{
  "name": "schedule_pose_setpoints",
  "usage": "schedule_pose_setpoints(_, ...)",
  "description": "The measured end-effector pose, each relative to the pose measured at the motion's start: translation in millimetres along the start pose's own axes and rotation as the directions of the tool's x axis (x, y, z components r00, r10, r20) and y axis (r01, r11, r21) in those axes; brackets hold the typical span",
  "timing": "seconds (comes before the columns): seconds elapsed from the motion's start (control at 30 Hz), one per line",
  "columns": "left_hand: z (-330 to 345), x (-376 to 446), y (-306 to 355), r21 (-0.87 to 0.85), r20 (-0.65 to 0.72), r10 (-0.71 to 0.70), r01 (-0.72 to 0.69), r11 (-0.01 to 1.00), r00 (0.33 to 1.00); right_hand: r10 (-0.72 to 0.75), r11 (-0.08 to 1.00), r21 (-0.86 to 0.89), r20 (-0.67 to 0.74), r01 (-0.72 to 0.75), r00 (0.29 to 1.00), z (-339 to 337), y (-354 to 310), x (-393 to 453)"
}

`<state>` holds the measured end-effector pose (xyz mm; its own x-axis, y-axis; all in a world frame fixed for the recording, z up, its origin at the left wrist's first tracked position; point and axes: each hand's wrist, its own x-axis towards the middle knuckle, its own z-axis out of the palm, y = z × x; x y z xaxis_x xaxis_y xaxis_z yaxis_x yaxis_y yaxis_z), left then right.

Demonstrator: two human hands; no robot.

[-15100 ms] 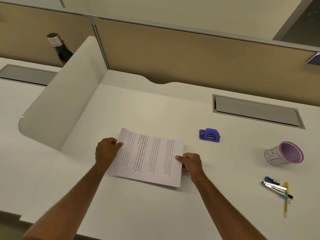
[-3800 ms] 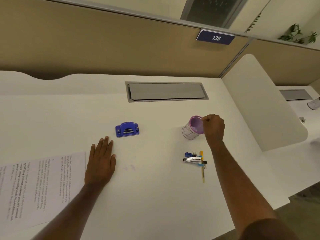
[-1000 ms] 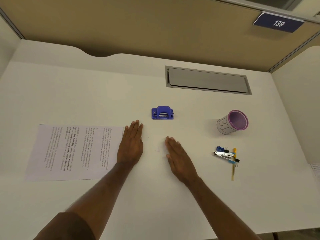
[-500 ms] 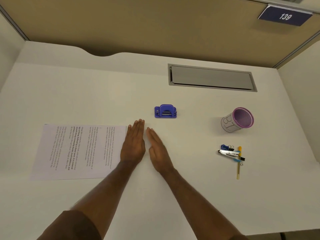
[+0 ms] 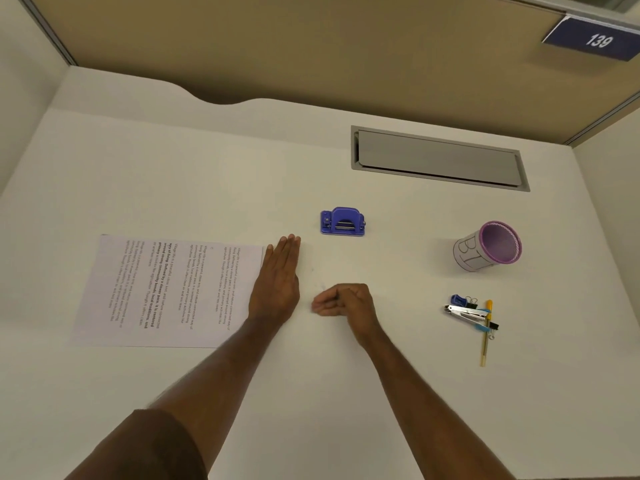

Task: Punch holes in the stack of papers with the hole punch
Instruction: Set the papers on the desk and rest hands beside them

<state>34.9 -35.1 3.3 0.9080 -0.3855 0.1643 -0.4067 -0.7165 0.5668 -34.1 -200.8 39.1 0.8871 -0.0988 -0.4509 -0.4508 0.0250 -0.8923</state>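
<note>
A stack of printed papers lies flat on the white desk at the left. A small blue hole punch stands near the desk's middle, beyond both hands. My left hand rests flat, palm down, fingers together, against the stack's right edge. My right hand lies on the desk just right of it, fingers curled into a loose fist with nothing seen in it. Neither hand touches the hole punch.
A purple-rimmed pen cup lies tilted at the right. In front of it lie a stapler, a binder clip and a yellow pen. A grey cable hatch sits at the back right. Beige partitions enclose the desk.
My right hand has pulled back from beside the left hand and curled from flat into a loose fist. The left hand has stayed flat at the paper's edge.
</note>
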Motion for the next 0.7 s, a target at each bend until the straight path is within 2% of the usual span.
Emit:
schedule_pose_setpoints(0.27, 1.8, -0.4, -0.5, -0.013, 0.016, -0.026, 0.026, 1.000, 1.000, -0.045, 0.999, 0.001, -0.029, 0.045, 0.999, 7.7, -24.6, 41.3)
schedule_pose_setpoints(0.33, 1.7, -0.2, -1.1, -0.002, 0.008, -0.022, 0.023, 1.000, 1.000, -0.042, 0.999, 0.026, -0.080, 0.044, 0.996, 3.4, -29.7, 42.7)
schedule_pose_setpoints(0.4, 1.9, -0.2, -1.0, 0.003, -0.006, -0.017, 0.017, 1.000, 1.000, -0.106, 0.992, -0.082, -0.195, 0.091, 0.975, -1.8, -30.1, 43.4)
schedule_pose_setpoints(0.43, 1.9, -0.2, -0.6, 0.003, -0.011, -0.017, 0.017, 1.000, 1.000, -0.190, 0.963, -0.233, -0.239, 0.134, 0.952, -4.3, -28.8, 43.8)
schedule_pose_setpoints(0.47, 1.7, 0.0, 0.1, 0.003, -0.012, -0.017, 0.017, 1.000, 1.000, -0.302, 0.886, -0.428, -0.233, 0.181, 0.924, -5.7, -27.9, 44.0)
schedule_pose_setpoints(0.5, 1.5, 0.4, 0.4, 0.003, -0.009, -0.016, 0.016, 1.000, 1.000, -0.400, 0.752, -0.620, -0.159, 0.224, 0.903, -6.3, -26.3, 43.9)
schedule_pose_setpoints(0.53, 1.0, 0.7, 0.5, 0.007, -0.002, -0.015, 0.015, 1.000, 1.000, -0.440, 0.590, -0.764, -0.034, 0.260, 0.897, -5.3, -23.4, 43.7)
schedule_pose_setpoints(0.57, 0.3, 1.0, 0.6, 0.013, 0.005, -0.012, 0.012, 1.000, 1.000, -0.409, 0.441, -0.851, 0.093, 0.286, 0.908, -3.2, -20.6, 43.4)
schedule_pose_setpoints(0.63, -1.0, 1.5, 0.7, 0.022, 0.018, -0.005, 0.005, 1.000, 1.000, -0.313, 0.232, -0.908, 0.270, 0.349, 0.911, 1.6, -15.0, 42.5)
schedule_pose_setpoints(0.7, -1.8, 2.0, 0.8, 0.035, 0.037, -0.002, 0.001, 0.999, 0.999, -0.282, 0.116, -0.890, 0.397, 0.441, 0.874, 4.2, -10.3, 38.6)
